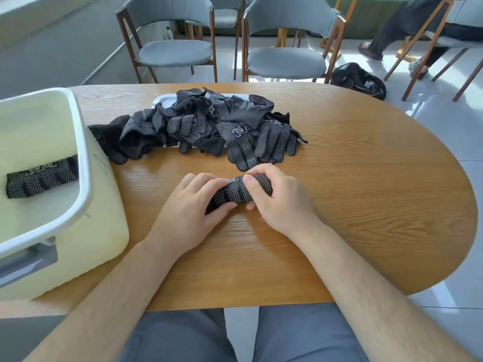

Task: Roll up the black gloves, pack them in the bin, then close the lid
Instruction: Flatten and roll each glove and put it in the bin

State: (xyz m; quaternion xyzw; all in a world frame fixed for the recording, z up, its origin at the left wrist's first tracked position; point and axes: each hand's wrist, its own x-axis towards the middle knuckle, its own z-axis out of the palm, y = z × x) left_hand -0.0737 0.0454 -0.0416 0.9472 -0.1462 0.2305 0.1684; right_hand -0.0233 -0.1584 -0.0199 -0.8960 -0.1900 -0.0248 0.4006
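Observation:
A rolled black glove with white dots [233,193] lies on the wooden table [352,184] in front of me. My left hand [193,202] grips its left end and my right hand [274,197] grips its right end, thumb on top. Behind them, a pile of several loose black dotted gloves [209,124] spreads over a white tray [163,100]. At the left stands an open pale yellow bin with a white rim [83,163]. One rolled glove [41,180] lies inside it. No lid is in view.
Two grey chairs [285,58] stand behind the table, with a black bag [358,78] on the floor at the right. A seated person's legs [392,30] show at the top right. The bin's grey handle [26,262] faces me.

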